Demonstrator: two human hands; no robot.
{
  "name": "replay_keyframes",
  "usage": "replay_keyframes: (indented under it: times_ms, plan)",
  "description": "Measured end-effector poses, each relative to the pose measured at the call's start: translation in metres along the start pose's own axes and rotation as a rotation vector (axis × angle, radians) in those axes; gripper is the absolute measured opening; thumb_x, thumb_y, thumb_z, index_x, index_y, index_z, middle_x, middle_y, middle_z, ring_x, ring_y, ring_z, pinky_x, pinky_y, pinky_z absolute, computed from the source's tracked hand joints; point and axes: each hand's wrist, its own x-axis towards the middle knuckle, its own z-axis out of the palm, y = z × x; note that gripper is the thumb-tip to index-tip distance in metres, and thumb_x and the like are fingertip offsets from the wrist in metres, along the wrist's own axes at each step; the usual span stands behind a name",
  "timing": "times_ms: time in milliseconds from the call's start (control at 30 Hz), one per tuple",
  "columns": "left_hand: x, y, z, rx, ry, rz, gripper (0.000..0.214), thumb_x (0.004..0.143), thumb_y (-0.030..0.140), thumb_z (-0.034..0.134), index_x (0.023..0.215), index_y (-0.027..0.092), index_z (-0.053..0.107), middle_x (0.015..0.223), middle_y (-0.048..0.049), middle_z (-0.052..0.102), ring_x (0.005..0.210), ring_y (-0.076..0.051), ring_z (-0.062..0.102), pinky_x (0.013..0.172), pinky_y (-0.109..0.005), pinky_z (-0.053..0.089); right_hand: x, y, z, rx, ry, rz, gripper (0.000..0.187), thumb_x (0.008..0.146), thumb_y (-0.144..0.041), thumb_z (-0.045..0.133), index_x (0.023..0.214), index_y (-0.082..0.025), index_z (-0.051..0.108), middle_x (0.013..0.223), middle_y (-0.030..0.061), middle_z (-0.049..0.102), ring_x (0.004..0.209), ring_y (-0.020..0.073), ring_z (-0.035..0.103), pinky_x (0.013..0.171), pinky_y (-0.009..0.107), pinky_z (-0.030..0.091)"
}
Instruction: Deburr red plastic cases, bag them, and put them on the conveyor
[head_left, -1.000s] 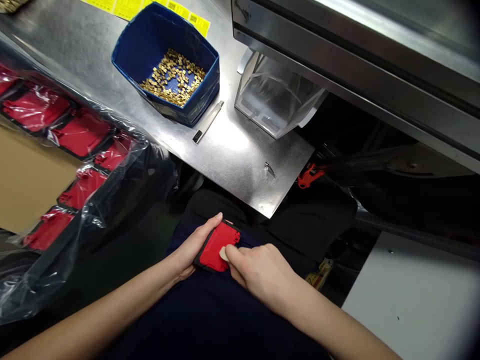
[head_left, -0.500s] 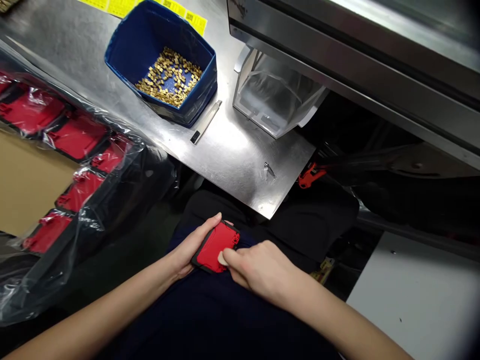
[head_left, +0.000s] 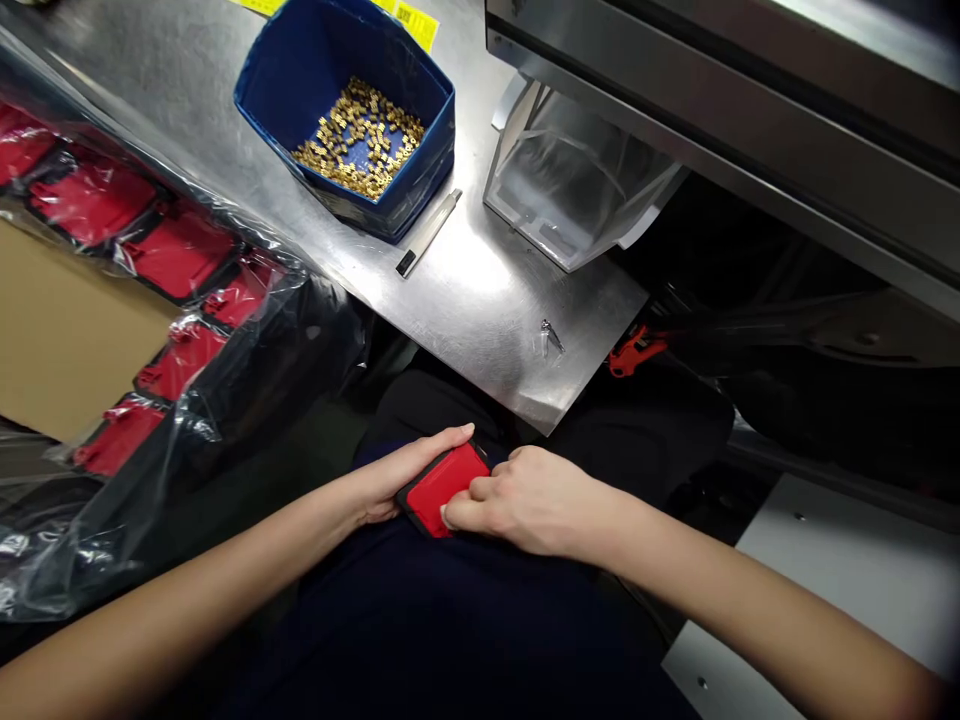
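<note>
A small rectangular plastic part (head_left: 442, 488), red on its face with a black rim, is held low against my lap. My left hand (head_left: 397, 475) wraps its left side, thumb stretched along the upper edge. Closed over the part's right end, my right hand (head_left: 525, 500) has its thumb tip on the red face and the other fingers curled. That end of the part is hidden by the right hand. On the metal table (head_left: 480, 345) above my hands lies a small metal clipper-like tool (head_left: 552, 337).
A blue bin (head_left: 442, 150) holds many small brass pieces. Beside it lies a utility knife (head_left: 429, 234). A clear tray (head_left: 585, 170) sits under a metal frame (head_left: 720, 130). Plastic-wrapped red parts (head_left: 180, 250) and cardboard (head_left: 75, 330) are at left. An orange-handled tool (head_left: 636, 350) hangs near the table corner.
The right hand has moved up over the part's right end, covering the black-and-red detail there. The part has shifted slightly right in view, and the whole scene too.
</note>
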Motion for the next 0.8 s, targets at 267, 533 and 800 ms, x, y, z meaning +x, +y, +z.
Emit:
replay_keyframes:
  times_ms: [267,533,800]
  plan:
    - [-0.009,-0.011,0.0,-0.165,0.051,0.131,0.054,0.089,0.065,0.064,0.111,0.016,0.074,0.092,-0.01,0.078,0.068,-0.02,0.071,0.059,-0.027,0.055,-0.009,-0.02,0.013,0.141,0.106,0.328,0.011,0.105,-0.029,0.045,0.105,-0.024,0.055,0.085,-0.0039,0.073,0.061,0.0139,0.066,0.048,0.033,0.018]
    - [-0.012,-0.008,0.009,-0.161,0.116,0.152,0.052,0.088,0.063,0.067,0.107,0.015,0.075,0.089,-0.0099,0.078,0.069,-0.02,0.071,0.061,-0.027,0.057,0.0,-0.028,0.012,0.174,0.174,0.47,0.017,0.107,-0.033,0.043,0.098,-0.025,0.055,0.082,-0.0043,0.076,0.063,0.0152,0.069,0.049,0.032,0.015]
    - [-0.027,-0.008,0.0,-0.284,0.183,0.31,0.061,0.093,0.062,0.06,0.131,0.015,0.063,0.097,-0.0178,0.079,0.08,-0.031,0.077,0.077,-0.041,0.062,0.027,0.042,-0.025,0.382,0.611,0.798,0.035,0.109,-0.047,0.032,0.123,-0.021,0.049,0.105,0.0061,0.075,0.091,0.024,0.072,0.069,0.029,0.042]
